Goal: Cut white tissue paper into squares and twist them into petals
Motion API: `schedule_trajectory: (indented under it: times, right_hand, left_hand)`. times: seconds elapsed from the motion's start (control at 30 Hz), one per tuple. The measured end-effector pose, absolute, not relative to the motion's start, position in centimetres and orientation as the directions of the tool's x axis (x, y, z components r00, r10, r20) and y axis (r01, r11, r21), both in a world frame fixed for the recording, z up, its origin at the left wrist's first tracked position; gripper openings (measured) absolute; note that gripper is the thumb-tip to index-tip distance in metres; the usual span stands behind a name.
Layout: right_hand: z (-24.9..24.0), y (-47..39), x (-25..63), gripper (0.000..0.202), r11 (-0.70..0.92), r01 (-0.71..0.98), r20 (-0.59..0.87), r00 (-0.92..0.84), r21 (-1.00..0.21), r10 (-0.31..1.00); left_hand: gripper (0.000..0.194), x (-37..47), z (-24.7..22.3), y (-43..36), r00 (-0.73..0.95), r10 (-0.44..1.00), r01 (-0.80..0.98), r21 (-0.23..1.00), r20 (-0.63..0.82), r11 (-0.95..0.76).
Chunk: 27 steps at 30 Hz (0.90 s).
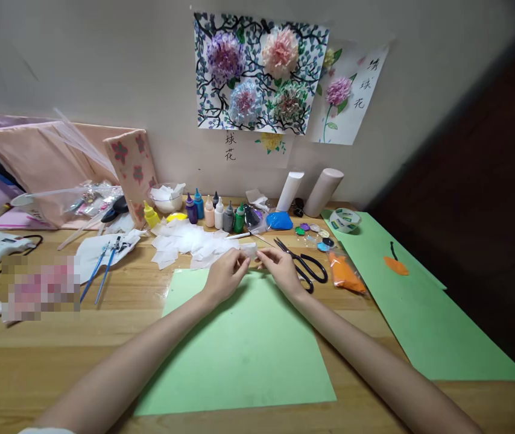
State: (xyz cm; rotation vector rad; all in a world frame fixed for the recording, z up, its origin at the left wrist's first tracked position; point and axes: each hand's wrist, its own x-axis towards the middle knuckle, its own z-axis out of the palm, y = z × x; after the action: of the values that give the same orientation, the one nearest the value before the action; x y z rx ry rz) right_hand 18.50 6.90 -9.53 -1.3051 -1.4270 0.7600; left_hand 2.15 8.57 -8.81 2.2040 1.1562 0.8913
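Between my hands a small piece of thin white tissue paper (249, 248) is held up over the far edge of a green paper sheet (239, 349). My left hand (224, 274) pinches its left side, thumb and fingertips together. At its right side my right hand (282, 271) is closed in a pinch, though the fingertips show only in part. A loose pile of white tissue pieces (189, 244) lies just beyond my left hand. Black-handled scissors (314, 265) rest on the table right beside my right hand.
Several paint bottles (219, 214) stand behind the pile. Right are an orange clay packet (347, 274), a tape roll (345, 220) and another green sheet (442, 325). Paintbrushes (104, 274) and a glue gun (2, 250) lie left. Paper-flower pictures (262, 75) hang on the wall.
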Motion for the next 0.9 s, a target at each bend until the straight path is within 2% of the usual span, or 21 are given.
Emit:
schedule_trajectory:
  times: [0.1,0.2,0.33,0.53,0.9]
  right_hand:
    - [-10.1,6.3,17.9,0.027,0.121,0.121,0.129,0.057,-0.985,0.990]
    - [-10.2,5.8,17.8,0.026,0.077,0.052,0.080,0.054,-0.996,0.995]
    - [-9.9,5.6,18.0,0.024,0.041,0.072,0.043,0.026,-0.997,0.999]
    - [-9.9,5.6,18.2,0.020,0.031,0.146,0.039,0.051,-0.989,0.998]
    - [-10.0,5.6,18.4,0.021,0.023,0.158,0.022,-0.004,-0.987,1.000]
  left_hand:
    - [0.018,2.1,-9.0,8.7,0.420,0.847,0.500,0.695,0.327,-0.516]
    - [0.014,2.0,-9.0,8.6,0.386,0.869,0.493,0.728,0.309,-0.477]
    - [0.014,2.1,-9.0,8.5,0.335,0.898,0.520,0.739,0.286,-0.430]
    - [0.012,2.1,-9.2,8.4,0.342,0.885,0.528,0.714,0.317,-0.460]
    - [0.010,2.1,-9.1,8.4,0.327,0.891,0.551,0.702,0.316,-0.451]
